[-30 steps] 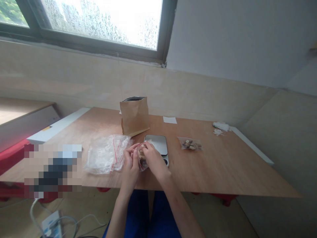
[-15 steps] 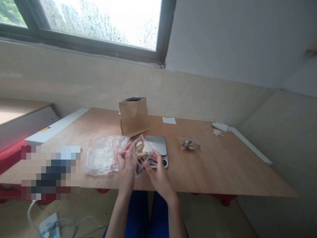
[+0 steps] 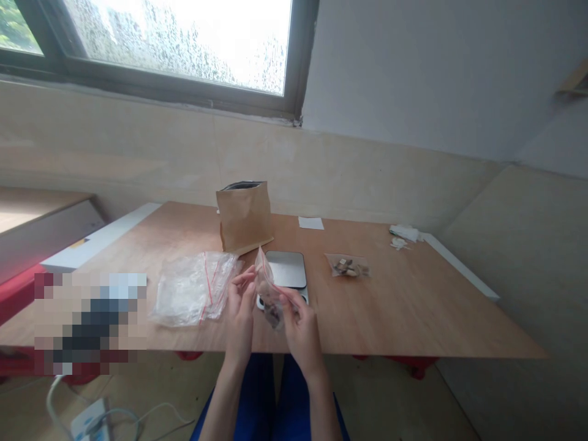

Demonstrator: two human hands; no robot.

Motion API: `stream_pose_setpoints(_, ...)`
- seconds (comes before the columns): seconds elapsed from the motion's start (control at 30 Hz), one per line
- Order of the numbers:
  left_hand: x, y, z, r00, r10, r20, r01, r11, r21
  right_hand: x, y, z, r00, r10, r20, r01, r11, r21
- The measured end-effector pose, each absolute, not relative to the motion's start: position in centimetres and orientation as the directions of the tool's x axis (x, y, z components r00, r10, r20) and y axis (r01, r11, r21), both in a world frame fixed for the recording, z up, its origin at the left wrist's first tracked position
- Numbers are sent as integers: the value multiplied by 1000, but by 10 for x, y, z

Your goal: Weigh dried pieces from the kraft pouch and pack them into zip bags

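A small clear zip bag with a red seal line hangs tilted between my hands, in front of the scale. Dark and pale dried pieces, like mushrooms, show low in it. My right hand pinches the bag's top edge along the seal. At its left side my left hand is closed, fingers bent against the plastic; exact contact is hard to make out. Behind the bag lies a kitchen scale with a silver plate, its front partly hidden.
Left of my hands lies a pile of clear zip bags. A brown paper pouch stands with its top open behind the scale. Another filled bag lies to the right. Farther back are a white paper and crumpled white scraps.
The bag has turned from facing me to nearly edge-on, with its seal sloping down to the right. My right hand has moved from its lower side up to the seal.
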State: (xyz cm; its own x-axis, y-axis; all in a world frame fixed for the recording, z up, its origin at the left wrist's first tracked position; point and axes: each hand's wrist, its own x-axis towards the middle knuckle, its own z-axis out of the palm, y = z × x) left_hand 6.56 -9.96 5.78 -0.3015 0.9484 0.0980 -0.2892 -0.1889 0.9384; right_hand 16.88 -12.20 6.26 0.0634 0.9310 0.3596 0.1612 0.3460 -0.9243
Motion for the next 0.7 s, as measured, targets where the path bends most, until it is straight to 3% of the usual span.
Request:
stream_pose_setpoints(0.13,54,-97,53,-313,942,119,-121,-164,979,183,-123,63,121,951,285,63,279,-958)
stream_pose_setpoints(0.3,48,-94,49,-146,988,52,-267,-90,959,192,-121,60,178,955,237,-28,246,-969)
stream_pose_setpoints(0.47,47,-92,44,-65,994,90,-250,-104,963,201,-119,50,219,954,207,-69,227,-972)
stream_pose_setpoints(0.7,46,-95,45,-133,986,104,-209,-131,969,216,-118,41,173,962,214,40,210,-977)
